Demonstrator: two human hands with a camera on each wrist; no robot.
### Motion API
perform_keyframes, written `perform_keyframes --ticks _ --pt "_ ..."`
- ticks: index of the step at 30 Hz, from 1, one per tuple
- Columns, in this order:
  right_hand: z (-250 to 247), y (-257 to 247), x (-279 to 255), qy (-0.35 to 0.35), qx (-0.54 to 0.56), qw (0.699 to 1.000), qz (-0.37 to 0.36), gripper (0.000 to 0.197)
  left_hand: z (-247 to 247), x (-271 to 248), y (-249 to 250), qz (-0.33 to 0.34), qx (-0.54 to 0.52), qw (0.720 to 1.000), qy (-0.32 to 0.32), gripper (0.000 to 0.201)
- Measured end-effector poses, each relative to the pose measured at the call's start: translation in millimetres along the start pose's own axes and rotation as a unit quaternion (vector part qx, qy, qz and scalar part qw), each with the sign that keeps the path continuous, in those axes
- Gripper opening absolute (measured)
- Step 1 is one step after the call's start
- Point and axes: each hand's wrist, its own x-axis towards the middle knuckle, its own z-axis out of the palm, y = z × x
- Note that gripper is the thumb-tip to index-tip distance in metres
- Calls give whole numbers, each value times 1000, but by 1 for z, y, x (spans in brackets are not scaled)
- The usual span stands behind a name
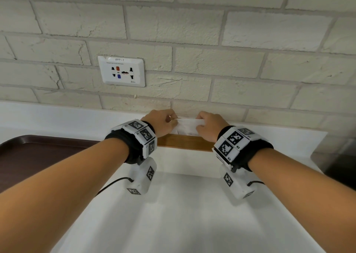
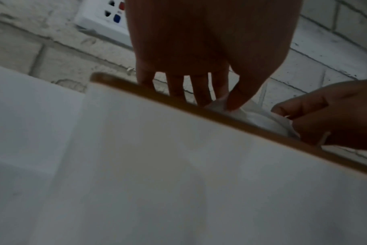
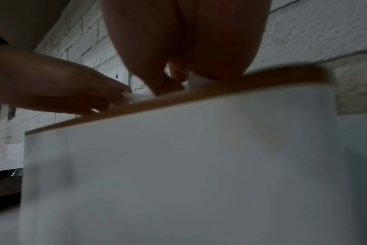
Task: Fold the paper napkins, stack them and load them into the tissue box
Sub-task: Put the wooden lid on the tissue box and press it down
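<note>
A white tissue box (image 1: 183,162) with a wooden lid (image 1: 183,143) stands on the counter against the brick wall. A white paper napkin (image 1: 187,126) sticks up from the top of the lid. My left hand (image 1: 161,122) pinches the napkin's left end, and my right hand (image 1: 209,125) pinches its right end. In the left wrist view my left hand (image 2: 224,99) has thumb and fingers on the napkin (image 2: 260,121) above the lid (image 2: 178,101). In the right wrist view my right hand (image 3: 176,77) holds the napkin (image 3: 195,82) over the lid (image 3: 262,86). The box's inside is hidden.
A dark brown tray (image 1: 38,156) lies on the white counter (image 1: 57,121) to the left of the box. A wall socket (image 1: 121,71) sits above on the brick wall. A grey metal object (image 1: 339,156) stands at the right edge.
</note>
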Motion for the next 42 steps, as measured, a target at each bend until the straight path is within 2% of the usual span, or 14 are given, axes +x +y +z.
perform_keyframes --ticks 3,6,9,12,15,20,24,26,29,31,33,37,42 --pt "-2 -4 -3 5 -1 999 -39 40 1 2 1 6 46 999 -11 20" --pt "-2 -9 0 32 -13 995 -96 26 1 3 7 -11 106 994 -26 14" --pt "-4 -9 5 42 30 996 -78 26 5 1 13 -27 158 987 -14 33" --pt "-6 -8 10 34 39 998 -49 29 13 3 16 -34 181 982 36 49" --pt "-6 -5 14 37 32 999 -22 27 15 2 16 -47 158 985 59 50" --pt "-3 4 14 46 51 998 -11 27 4 4 5 -55 52 996 47 27" --pt "-3 8 13 56 89 994 -4 30 3 0 -3 -34 -20 998 39 34" --pt "-7 10 13 59 119 991 -1 32 4 -3 -6 -23 -53 997 57 28" --pt "-20 18 6 0 154 988 20 41 2 -3 -15 -52 -116 989 70 35" --pt "-28 26 1 -68 122 990 35 46 1 -3 -24 -81 -176 979 58 44" --pt "-33 37 -2 -97 112 988 42 48 1 -2 -33 -88 -202 975 41 42" --pt "-31 56 -1 -44 206 974 84 49 0 -2 -37 -96 -211 971 49 38" --pt "-21 61 -2 -6 245 963 108 40 -2 5 -39 -84 -203 974 57 41"
